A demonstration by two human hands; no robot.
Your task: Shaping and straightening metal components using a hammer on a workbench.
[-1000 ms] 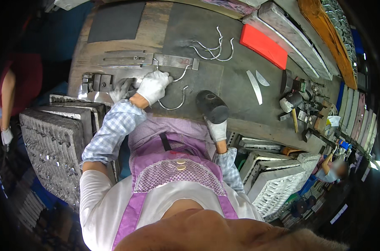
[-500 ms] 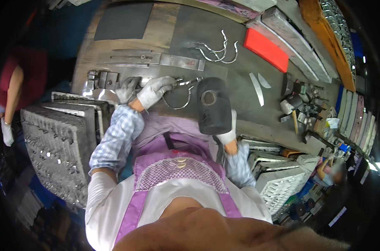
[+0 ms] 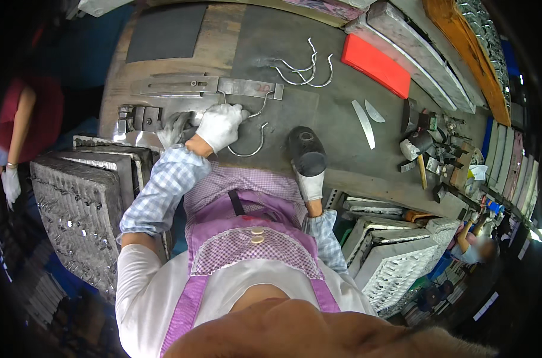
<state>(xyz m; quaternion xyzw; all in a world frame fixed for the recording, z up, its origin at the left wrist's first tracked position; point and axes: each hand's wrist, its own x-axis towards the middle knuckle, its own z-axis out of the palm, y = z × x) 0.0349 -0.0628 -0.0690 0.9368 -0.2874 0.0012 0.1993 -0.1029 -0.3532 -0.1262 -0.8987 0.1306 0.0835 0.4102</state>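
Note:
My left hand (image 3: 220, 126), in a white glove, is closed around a bent, curved metal rod (image 3: 262, 106) over the bench. Another hook-shaped metal rod (image 3: 254, 153) curves out beside that hand on the near side; whether the hand touches it I cannot tell. My right hand (image 3: 311, 184), also gloved in white, grips a black rubber mallet (image 3: 307, 150) near the bench's front edge. The mallet's handle is hidden by its head and my hand. Just beyond my left hand lies a slotted flat metal gauge bar (image 3: 187, 85). A crumpled grey glove (image 3: 174, 129) sits to its left.
Several curved rods (image 3: 303, 71) lie at the back, near a red block (image 3: 376, 65). Two thin metal blades (image 3: 364, 124) are right of centre. A tool pile (image 3: 423, 143) occupies the right end. Stacked metal moulds (image 3: 80, 209) stand left. A person (image 3: 35, 119) is at far left.
The mallet and my right hand have dropped lower and closer to my body. My left hand has shifted slightly, and the rod in it has turned toward the gauge bar.

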